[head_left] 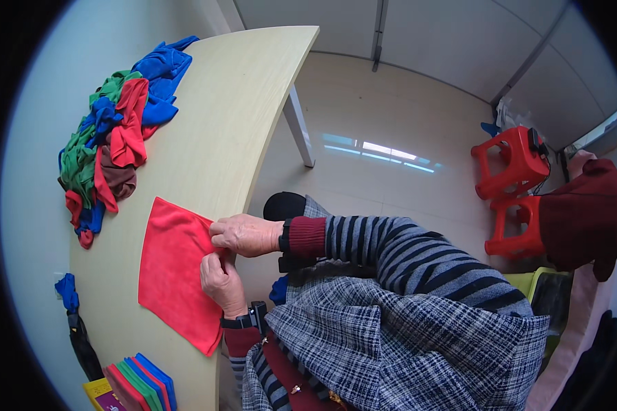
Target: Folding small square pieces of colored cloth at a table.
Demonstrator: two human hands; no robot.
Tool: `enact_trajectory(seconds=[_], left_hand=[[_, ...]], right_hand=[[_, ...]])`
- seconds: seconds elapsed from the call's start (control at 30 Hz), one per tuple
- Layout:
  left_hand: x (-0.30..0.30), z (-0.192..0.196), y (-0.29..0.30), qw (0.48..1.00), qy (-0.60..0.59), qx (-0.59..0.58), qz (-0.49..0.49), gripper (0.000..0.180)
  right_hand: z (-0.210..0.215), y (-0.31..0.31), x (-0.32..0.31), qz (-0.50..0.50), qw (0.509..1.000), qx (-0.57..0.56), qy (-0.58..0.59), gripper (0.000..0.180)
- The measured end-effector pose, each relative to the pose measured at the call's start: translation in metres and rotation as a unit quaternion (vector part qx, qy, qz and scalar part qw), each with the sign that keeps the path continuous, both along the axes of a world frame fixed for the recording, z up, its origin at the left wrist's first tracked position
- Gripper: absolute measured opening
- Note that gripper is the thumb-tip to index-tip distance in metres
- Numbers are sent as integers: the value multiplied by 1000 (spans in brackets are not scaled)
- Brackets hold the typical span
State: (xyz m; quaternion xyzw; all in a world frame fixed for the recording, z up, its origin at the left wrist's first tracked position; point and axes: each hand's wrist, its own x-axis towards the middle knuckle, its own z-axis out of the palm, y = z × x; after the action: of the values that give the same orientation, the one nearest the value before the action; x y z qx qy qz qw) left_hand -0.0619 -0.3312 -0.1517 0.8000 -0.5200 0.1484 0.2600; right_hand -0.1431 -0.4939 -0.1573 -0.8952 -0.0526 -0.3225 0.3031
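Red cloth [175,274] spread on the pale tabletop [216,130], edge gripped by left hand [224,284] and right hand [245,235].
Cloth lies mostly flat, single spread piece, along the wearer's side of the tabletop, with slight creasing near the fingers. Left hand: fingers curled, narrow, pinching the near edge. Right hand: likewise narrow, fingertips closed on the same edge, just beside the left; the 2 hands are near each other, fine finger contact partly hidden. Loose pile of cloths [127,130], blue, green, red and brown, crumpled toward the wearer's right, well apart from the hands. Folded cloths [147,385], blue, green, red and brown, stand in a row toward the wearer's left, beside a yellow package [97,392]. On the floor [363,123]: 2 red stools [504,164].
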Motion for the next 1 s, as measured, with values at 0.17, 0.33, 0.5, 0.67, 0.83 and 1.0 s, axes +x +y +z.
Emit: enact_trajectory(seconds=[0.17, 0.33, 0.5, 0.67, 0.83, 1.0], left_hand=[[0, 1, 10, 1000, -21, -2, 19, 17], [-2, 5, 55, 998, -4, 13, 66, 17], [-4, 7, 112, 987, -7, 45, 157, 13], [4, 3, 150, 981, -31, 42, 186, 15], [6, 0, 183, 971, -43, 31, 233, 16], [8, -1, 209, 968, -56, 28, 242, 17]], right_hand=[[5, -1, 5, -3, 1000, -5, 12, 11], [14, -5, 10, -8, 1000, 9, 0, 13], [20, -5, 17, -8, 1000, 11, -22, 13], [24, -5, 17, -30, 999, 20, -17, 16], [20, 2, 23, -22, 999, 47, 13, 14], [11, 9, 26, -34, 997, 64, 30, 15]])
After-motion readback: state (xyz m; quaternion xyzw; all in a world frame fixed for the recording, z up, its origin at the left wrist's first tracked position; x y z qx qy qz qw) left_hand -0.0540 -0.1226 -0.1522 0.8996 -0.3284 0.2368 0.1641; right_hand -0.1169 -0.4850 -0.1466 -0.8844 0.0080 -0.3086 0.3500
